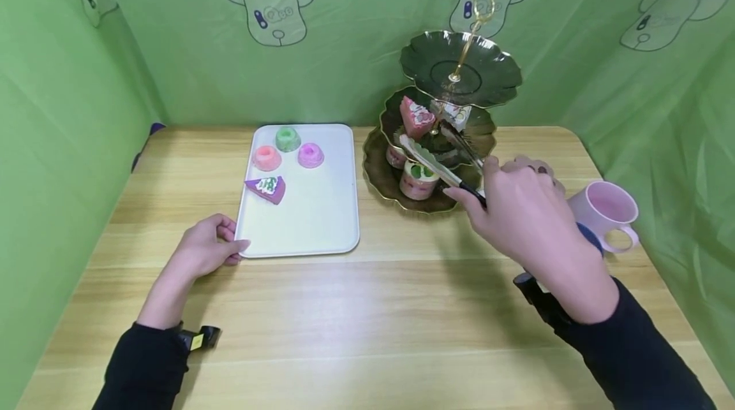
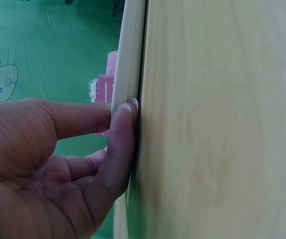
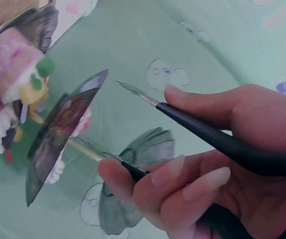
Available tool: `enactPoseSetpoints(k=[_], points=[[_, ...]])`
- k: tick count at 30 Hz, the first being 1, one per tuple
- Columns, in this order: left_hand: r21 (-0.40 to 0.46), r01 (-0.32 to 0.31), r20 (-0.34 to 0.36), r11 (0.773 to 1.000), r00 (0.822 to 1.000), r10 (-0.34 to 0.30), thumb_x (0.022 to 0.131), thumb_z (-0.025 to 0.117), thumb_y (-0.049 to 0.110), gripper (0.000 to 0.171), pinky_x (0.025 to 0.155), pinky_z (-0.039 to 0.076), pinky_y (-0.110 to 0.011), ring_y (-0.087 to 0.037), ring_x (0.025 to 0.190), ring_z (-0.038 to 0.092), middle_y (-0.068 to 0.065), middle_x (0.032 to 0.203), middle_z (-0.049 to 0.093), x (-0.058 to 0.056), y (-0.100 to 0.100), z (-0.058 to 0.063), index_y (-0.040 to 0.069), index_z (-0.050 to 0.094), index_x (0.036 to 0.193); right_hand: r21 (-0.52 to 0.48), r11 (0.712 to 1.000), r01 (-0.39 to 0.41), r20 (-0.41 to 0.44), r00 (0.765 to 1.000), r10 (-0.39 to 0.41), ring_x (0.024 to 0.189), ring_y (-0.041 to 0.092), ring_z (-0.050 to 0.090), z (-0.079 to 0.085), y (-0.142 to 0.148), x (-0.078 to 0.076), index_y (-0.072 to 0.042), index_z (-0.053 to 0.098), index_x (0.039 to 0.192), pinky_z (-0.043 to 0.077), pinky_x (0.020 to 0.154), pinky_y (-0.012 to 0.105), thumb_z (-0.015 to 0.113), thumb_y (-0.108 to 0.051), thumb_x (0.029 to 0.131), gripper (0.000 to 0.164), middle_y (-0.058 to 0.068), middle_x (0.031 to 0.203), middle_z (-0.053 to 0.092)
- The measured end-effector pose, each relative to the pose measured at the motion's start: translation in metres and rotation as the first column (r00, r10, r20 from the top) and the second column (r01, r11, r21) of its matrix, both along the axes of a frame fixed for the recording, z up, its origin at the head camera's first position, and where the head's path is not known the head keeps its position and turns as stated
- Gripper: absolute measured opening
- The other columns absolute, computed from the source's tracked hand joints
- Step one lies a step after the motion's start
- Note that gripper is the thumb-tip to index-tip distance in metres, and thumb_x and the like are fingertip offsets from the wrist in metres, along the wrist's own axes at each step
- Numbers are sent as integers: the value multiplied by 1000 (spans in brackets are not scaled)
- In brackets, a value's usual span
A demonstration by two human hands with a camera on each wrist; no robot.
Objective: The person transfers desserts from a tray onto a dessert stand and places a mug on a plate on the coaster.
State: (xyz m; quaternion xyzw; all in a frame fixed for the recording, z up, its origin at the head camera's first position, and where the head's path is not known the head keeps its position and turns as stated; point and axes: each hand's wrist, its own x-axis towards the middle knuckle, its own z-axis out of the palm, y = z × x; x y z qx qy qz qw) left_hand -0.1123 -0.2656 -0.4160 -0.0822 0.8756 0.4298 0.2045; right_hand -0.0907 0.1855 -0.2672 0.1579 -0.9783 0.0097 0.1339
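At its near left corner, a white tray (image 1: pixel 304 222) is pinched by my left hand (image 1: pixel 209 245), thumb on top and fingertip under the rim in the left wrist view. My right hand (image 1: pixel 519 206) grips black-handled tongs (image 3: pixel 207 137) with metal ends. Their two arms are spread apart at the middle tier (image 1: pixel 485 132) of a dark, gold-rimmed cake stand. A pink cake slice (image 1: pixel 416 118) and a white one (image 1: pixel 457 115) sit on that tier. Nothing shows between the tong ends.
On the tray are a green ring cake (image 1: pixel 288 139), a coral one (image 1: pixel 267 158), a pink one (image 1: pixel 311 155) and a purple cake slice (image 1: pixel 270 189). Dessert cups (image 1: pixel 418 182) stand on the bottom tier. A pink mug (image 1: pixel 605 209) is at the right, behind the right wrist.
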Motion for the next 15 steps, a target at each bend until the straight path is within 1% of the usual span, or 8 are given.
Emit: enactPoseSetpoints(k=[1,3,5,9,12,15], points=[[-2,1,0,1000,1000,-1,100,71,3,36,69,67,-30,-16,75,72,-18,104,57,0,0,0,-13,50,125,1,1000,-21,-21,1000,21,50,38,51,0,-2,3,10,62,96,42,37,49,68,-47,101,58,13,60,45],[-4,1,-1,1000,1000,-1,100,71,3,36,69,67,-30,-16,75,72,-18,104,57,1,-1,-1,-13,50,125,-8,998,-59,-32,998,59,45,32,49,0,-7,9,13,65,106,39,34,43,70,-47,100,61,9,58,44],[-2,0,-5,1000,1000,0,100,71,3,36,68,67,-30,-16,74,72,-18,104,57,1,-1,-1,-13,50,125,-38,995,-95,-9,995,95,40,25,46,0,-13,13,14,64,113,35,32,37,71,-47,100,63,6,55,44],[6,-2,-6,1000,1000,2,100,71,3,36,68,67,-30,-16,74,72,-18,103,57,1,0,-1,-13,50,125,-93,984,-151,14,988,153,42,18,46,-5,-30,18,14,65,124,34,32,29,74,-49,98,69,10,64,56],[9,-2,-7,1000,1000,2,100,72,3,36,68,67,-30,-16,74,72,-18,103,57,1,0,0,-13,50,124,-126,971,-202,15,978,206,47,17,50,-16,-44,16,15,62,133,37,34,25,77,-49,96,75,15,77,66],[11,-2,-10,1000,1000,2,100,72,3,36,68,67,-30,-15,73,72,-18,102,57,1,-1,0,-13,50,124,-153,959,-240,41,968,248,49,17,53,-30,-60,12,13,65,128,41,35,24,78,-50,94,73,14,80,67]])
